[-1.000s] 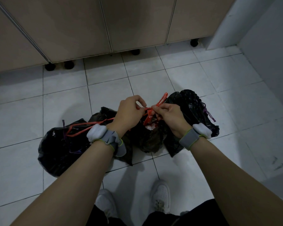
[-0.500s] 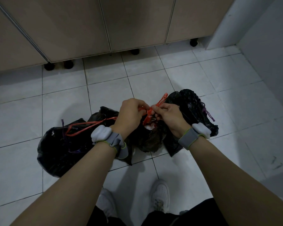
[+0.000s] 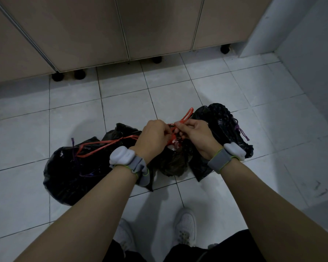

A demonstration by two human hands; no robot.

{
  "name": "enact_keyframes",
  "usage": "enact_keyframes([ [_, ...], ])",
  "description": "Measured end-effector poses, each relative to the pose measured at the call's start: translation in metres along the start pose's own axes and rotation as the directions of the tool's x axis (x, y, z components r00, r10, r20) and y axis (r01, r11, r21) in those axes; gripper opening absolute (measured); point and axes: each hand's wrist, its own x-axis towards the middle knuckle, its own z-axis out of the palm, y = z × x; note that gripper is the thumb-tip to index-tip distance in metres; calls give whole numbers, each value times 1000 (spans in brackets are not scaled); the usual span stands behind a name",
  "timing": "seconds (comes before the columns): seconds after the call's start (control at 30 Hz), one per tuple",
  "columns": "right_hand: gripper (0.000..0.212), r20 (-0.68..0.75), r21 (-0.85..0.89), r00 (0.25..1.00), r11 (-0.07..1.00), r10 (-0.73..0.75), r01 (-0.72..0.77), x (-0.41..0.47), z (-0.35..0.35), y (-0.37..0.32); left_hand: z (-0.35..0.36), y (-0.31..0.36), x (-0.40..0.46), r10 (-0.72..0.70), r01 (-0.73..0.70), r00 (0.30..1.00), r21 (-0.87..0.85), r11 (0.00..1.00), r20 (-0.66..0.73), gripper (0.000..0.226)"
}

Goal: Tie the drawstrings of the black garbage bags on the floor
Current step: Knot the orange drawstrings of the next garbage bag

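Showing glossy, crinkled black plastic garbage bags [image 3: 70,171] with thin orange plastic drawstrings [image 3: 104,143], lying on smooth, faintly shiny white floor tiles [image 3: 225,89].

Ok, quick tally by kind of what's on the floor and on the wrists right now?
Black garbage bags: 3
White shoes: 2
Grey wristbands: 2
Total: 7
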Motion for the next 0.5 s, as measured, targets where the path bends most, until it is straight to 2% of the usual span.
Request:
enact_keyframes([
  [0.23, 25, 26, -6, 999, 1000, 18, -17, -1, 1, 1, 0, 3, -5, 20, -21, 999, 12, 1000, 45, 26],
  [0.4, 24, 19, -29, 1000, 999, 23, -22, 0, 1, 3, -3, 10, 1, -104, 88, 987, -133, 987, -120, 21],
  [0.5, 27, 19, -34, 999, 999, 26, -25, 0, 0, 5, -6, 16, 1, -213, 153, 962, -309, 939, -171, 20],
])
